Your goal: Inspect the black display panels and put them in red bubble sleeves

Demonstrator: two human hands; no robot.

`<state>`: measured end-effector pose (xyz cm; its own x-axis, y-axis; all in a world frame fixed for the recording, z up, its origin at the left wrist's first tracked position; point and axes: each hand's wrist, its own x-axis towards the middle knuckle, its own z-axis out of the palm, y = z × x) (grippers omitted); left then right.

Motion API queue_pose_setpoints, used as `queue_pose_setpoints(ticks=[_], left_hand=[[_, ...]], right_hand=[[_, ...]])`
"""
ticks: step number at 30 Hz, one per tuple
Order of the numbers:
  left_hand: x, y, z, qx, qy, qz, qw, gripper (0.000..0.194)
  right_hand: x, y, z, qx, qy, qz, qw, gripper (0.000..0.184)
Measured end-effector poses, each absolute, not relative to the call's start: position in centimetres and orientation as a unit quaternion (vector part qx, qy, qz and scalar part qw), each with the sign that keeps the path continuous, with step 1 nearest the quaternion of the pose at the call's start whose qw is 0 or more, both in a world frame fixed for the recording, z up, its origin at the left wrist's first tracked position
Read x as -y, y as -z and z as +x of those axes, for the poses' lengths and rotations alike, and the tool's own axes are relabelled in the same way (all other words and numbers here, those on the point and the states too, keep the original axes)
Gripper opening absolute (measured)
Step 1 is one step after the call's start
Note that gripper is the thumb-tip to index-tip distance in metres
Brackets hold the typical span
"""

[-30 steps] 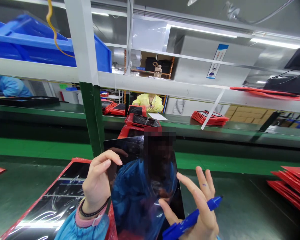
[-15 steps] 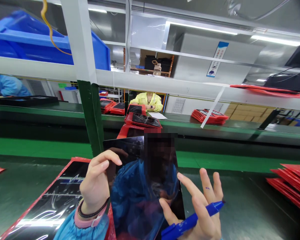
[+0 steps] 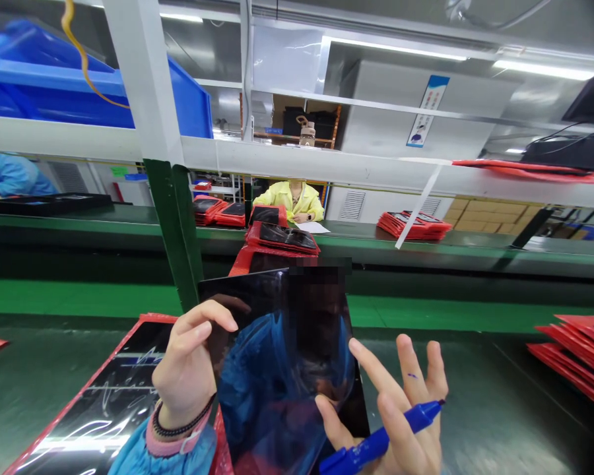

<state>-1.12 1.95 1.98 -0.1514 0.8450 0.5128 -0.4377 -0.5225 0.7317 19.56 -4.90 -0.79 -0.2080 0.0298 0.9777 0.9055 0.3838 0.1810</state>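
Note:
I hold a glossy black panel (image 3: 282,369) upright in front of me; it mirrors a blue sleeve. My left hand (image 3: 188,369) grips its left edge, thumb on the front face. My right hand (image 3: 400,415) supports the right edge with the thumb on the panel, the other fingers spread behind it. A blue marker pen (image 3: 376,443) lies clamped across that hand's fingers.
A red-framed black sheet (image 3: 99,402) lies on the green bench (image 3: 475,409) at my left. A stack of red trays (image 3: 579,363) sits at the right. A green post (image 3: 175,231) rises ahead. Across the conveyor, a person in yellow (image 3: 290,200) sits behind more red stacks (image 3: 282,239).
The view has shifted slightly; the panel and both hands stay nearly the same, my right fingers spreading a little wider.

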Motion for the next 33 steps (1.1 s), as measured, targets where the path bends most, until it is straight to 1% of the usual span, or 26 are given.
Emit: queue_pose_setpoints(ticks=[2,5,7,13,17,19,20,22,23,25,27,28,30,32,33], left_hand=[[-1.8,-2.1,-1.2,-0.224,-0.727,0.478,0.439,0.018],[-1.6,-2.1,-1.2,-0.222,-0.734,0.469,0.438,0.017],[-1.5,-2.0,-1.3,-0.218,-0.737,0.464,0.441,0.016],[-1.5,-1.5,-1.5,-0.196,-0.731,0.457,0.468,0.017],[-1.4,-1.5,-1.5,-0.189,-0.737,0.463,0.455,0.018],[-1.4,-1.5,-1.5,-0.197,-0.739,0.461,0.451,0.018],[-1.3,-1.5,-1.5,-0.199,-0.739,0.458,0.452,0.017],[-1.3,-1.5,-1.4,-0.203,-0.746,0.445,0.452,0.017],[-1.2,-1.4,-1.3,-0.203,-0.752,0.437,0.450,0.017],[-1.1,-1.3,-1.1,-0.201,-0.761,0.426,0.447,0.017],[-1.1,-1.1,-0.6,-0.199,-0.760,0.421,0.454,0.016],[-1.2,-1.0,-0.4,-0.201,-0.755,0.422,0.460,0.016],[-1.5,-0.9,0.4,-0.219,-0.742,0.439,0.456,0.016],[-1.6,-0.9,1.2,-0.253,-0.724,0.483,0.422,0.017],[-1.5,-1.0,1.6,-0.270,-0.723,0.509,0.380,0.021]], right_hand=[[5.1,0.7,19.6,0.662,0.416,-0.359,0.510,0.026],[5.7,0.5,19.9,0.695,0.401,-0.368,0.471,0.040],[6.0,0.5,20.0,0.702,0.394,-0.370,0.463,0.046],[6.5,0.5,20.2,0.704,0.399,-0.370,0.457,0.047],[6.7,0.7,20.4,0.713,0.406,-0.353,0.450,0.051],[6.6,0.9,20.3,0.712,0.376,-0.354,0.477,0.059],[6.5,1.0,20.2,0.706,0.345,-0.360,0.503,0.066],[6.5,1.1,19.7,0.682,0.255,-0.385,0.567,0.080],[6.5,1.1,19.4,0.670,0.194,-0.401,0.594,0.084],[6.7,1.0,18.9,0.660,0.052,-0.426,0.617,0.081],[7.0,0.6,18.9,0.665,-0.087,-0.441,0.596,0.065],[7.2,0.5,19.1,0.667,-0.128,-0.449,0.581,0.056],[7.5,0.2,19.9,0.674,-0.150,-0.469,0.551,0.043],[7.5,0.1,20.9,0.693,-0.143,-0.478,0.520,0.041],[7.4,0.1,21.4,0.706,-0.143,-0.477,0.504,0.042]])
